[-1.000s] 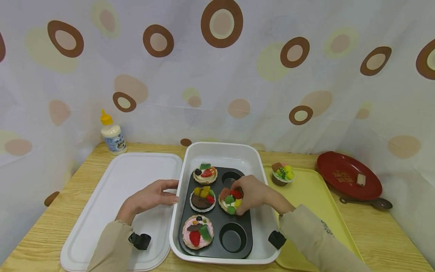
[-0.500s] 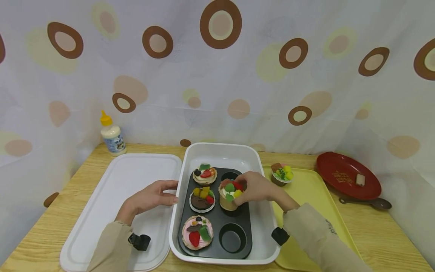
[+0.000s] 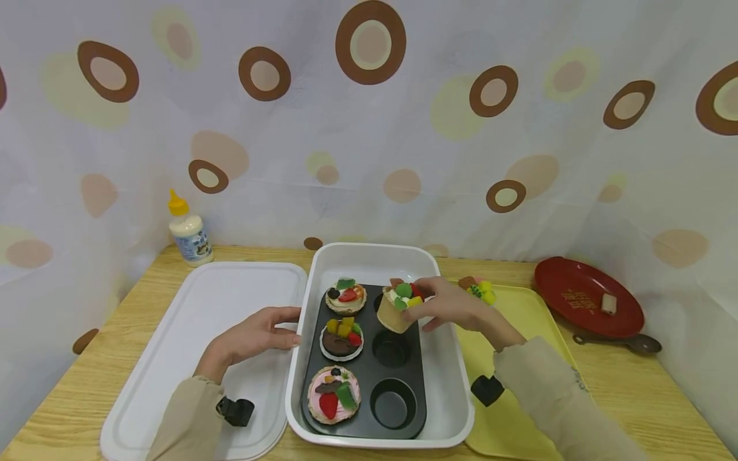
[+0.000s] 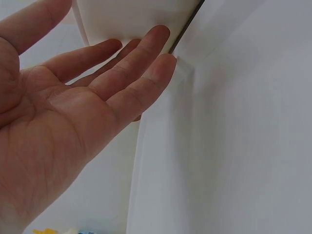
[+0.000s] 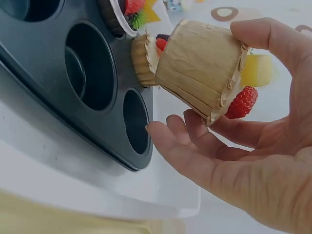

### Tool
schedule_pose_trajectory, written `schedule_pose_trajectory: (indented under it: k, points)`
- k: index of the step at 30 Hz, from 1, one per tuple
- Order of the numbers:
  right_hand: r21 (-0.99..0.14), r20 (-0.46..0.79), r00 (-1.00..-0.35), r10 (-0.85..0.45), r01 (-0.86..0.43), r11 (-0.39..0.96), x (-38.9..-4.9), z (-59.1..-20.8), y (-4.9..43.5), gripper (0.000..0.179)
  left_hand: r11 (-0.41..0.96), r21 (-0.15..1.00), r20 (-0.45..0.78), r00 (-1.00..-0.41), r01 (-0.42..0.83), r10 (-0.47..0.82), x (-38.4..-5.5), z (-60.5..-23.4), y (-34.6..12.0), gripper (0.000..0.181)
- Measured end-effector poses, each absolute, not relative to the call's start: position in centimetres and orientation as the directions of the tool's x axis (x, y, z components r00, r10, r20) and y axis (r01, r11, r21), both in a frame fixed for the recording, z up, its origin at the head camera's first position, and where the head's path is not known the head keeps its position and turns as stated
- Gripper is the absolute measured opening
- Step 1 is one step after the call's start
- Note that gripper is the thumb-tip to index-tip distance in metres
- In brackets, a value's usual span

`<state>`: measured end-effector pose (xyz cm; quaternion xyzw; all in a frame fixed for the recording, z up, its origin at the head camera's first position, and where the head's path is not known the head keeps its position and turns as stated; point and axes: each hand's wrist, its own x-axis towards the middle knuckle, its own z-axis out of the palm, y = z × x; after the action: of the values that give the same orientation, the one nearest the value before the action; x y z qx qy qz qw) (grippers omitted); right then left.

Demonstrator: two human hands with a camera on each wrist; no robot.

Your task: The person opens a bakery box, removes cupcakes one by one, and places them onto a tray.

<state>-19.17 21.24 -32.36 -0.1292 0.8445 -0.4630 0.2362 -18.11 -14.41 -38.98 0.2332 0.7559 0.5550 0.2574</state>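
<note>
My right hand (image 3: 452,306) grips a fruit-topped cupcake (image 3: 393,317) by its rim, thumb and fingers on opposite sides. The cupcake hangs tilted above the black muffin pan (image 3: 366,410); its plain tan cup (image 5: 200,68) fills much of the right wrist view. Three other cupcakes fill the pan's left column: a fruit tart-like one (image 3: 344,298), a chocolate one (image 3: 339,346) and a pink one (image 3: 331,403). In the right column the middle and near cups show bare. My left hand (image 3: 259,330) rests its fairly straight fingers at the left side of the white tub (image 3: 292,390) holding the pan.
A white lid-like tray (image 3: 173,358) lies left of the tub. On the right lies a yellow tray (image 3: 533,358) with another cupcake (image 3: 484,294), partly hidden by my hand. Farther right are a red plate (image 3: 582,314) and a brown spoon (image 3: 640,344). A yellow-capped bottle (image 3: 193,237) stands back left.
My right hand has lifted the cupcake out of the right column's middle cup, moving it up and slightly away and tilting it. The left hand has stayed at the tub's side.
</note>
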Motion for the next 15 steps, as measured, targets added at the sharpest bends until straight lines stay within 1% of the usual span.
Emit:
schedule_pose_trajectory:
  k: [8, 15]
  points:
    - [-0.839, -0.261, -0.876, -0.405, -0.001, 0.544, -19.4, -31.7, 22.7, 0.061, 0.267, 0.962, -0.131, -0.757, 0.059, 0.64, -18.0, -38.7, -14.3, 0.065]
    - [-0.835, -0.267, -0.884, -0.383, 0.014, 0.55, -19.7, -31.2, 24.5, 0.066, 0.272, 0.96, -0.127, -0.757, 0.07, 0.641, -18.0, -38.8, -14.4, 0.065]
